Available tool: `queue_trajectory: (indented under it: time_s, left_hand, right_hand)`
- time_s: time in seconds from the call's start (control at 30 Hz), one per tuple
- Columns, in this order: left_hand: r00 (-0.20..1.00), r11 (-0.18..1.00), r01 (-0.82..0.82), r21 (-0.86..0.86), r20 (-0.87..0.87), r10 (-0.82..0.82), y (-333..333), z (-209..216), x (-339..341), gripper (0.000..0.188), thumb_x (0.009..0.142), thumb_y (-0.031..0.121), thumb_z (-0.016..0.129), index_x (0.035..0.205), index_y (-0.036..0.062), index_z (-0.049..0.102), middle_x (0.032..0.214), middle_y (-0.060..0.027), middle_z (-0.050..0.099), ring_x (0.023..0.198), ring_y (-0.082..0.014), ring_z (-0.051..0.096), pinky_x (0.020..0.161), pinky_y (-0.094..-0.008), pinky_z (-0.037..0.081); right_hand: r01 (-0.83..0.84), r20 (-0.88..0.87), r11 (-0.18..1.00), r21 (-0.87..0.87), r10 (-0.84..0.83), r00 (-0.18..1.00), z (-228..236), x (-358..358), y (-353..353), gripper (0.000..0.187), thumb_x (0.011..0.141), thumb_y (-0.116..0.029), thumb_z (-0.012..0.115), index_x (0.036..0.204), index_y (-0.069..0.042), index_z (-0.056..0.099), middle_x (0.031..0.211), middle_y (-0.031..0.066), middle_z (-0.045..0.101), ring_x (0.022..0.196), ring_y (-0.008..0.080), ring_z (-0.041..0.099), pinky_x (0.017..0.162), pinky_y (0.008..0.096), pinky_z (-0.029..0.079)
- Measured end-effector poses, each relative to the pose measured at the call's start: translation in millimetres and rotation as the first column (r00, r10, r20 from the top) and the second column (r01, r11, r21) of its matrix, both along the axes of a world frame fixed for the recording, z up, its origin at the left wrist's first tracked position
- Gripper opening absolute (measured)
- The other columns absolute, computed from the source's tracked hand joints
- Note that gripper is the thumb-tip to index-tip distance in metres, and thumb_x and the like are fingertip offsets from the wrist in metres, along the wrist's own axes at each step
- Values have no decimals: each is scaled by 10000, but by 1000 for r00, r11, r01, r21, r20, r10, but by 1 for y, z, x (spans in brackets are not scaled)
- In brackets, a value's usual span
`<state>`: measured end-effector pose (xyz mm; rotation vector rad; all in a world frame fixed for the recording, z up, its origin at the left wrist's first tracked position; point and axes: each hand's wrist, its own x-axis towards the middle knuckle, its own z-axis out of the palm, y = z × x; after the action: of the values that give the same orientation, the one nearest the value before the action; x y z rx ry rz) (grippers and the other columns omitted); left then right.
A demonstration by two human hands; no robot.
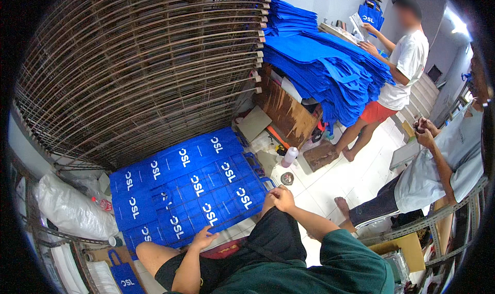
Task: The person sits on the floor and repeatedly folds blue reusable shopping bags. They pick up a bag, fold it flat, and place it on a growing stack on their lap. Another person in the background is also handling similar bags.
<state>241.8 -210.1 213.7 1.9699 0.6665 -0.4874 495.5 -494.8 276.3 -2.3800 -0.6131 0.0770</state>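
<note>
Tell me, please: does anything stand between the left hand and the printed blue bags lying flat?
Nothing visible stands between the left hand and the near edge of the printed blue bags; whether they touch is unclear.

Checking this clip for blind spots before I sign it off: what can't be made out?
All in the head view:
Whether the right hand holds anything: its curled fingers hide it.
Whether the left hand touches the blue bags: the downward angle hides any gap.
What lies beneath the bags: they cover it.
What the rightmost co-worker holds: too small, half-covered by their hands.
</note>
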Motion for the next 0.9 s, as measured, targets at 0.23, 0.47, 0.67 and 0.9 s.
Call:
queue_trajectory:
  time_s: [0.23, 0.47, 0.67, 0.9]
  left_hand:
    - [1000, 1000, -18, 2, 1, 18, 2, -7, -3, 759, 719, 495, 632, 1267, 28, 392, 1024, -161, 608, 986, -288, 566, 870, -347, 413]
    - [1000, 1000, -1, 22, 23, 0, 1, 13, -1, 769, 716, 498, 637, 1268, 22, 391, 1013, -163, 611, 973, -283, 573, 856, -349, 423]
    - [1000, 1000, -7, 29, 18, 6, 2, 13, -2, 767, 719, 496, 636, 1268, 21, 389, 1012, -168, 609, 969, -286, 574, 851, -349, 425]
    - [1000, 999, -20, 35, 20, 19, 1, 23, -3, 758, 721, 488, 637, 1270, 28, 389, 1016, -163, 608, 959, -280, 577, 843, -346, 429]
  right_hand:
    - [-8, 19, 1000, -16, 8, 1000, 7, -2, 2, 211, 705, -217, 606, 855, -79, 661, 780, 129, 562, 748, 277, 593, 704, 358, 476]
    - [-11, 35, 999, -38, 12, 999, 13, -5, 2, 204, 712, -224, 597, 849, -89, 664, 781, 129, 564, 762, 286, 586, 704, 366, 470]
    - [-8, 9, 999, -48, 9, 1000, 13, -6, 3, 212, 706, -228, 597, 849, -85, 661, 780, 136, 558, 757, 294, 582, 697, 372, 470]
    - [-3, 55, 999, -45, 5, 998, 3, -4, 2, 216, 693, -227, 601, 846, -89, 663, 773, 133, 556, 739, 290, 583, 689, 371, 476]
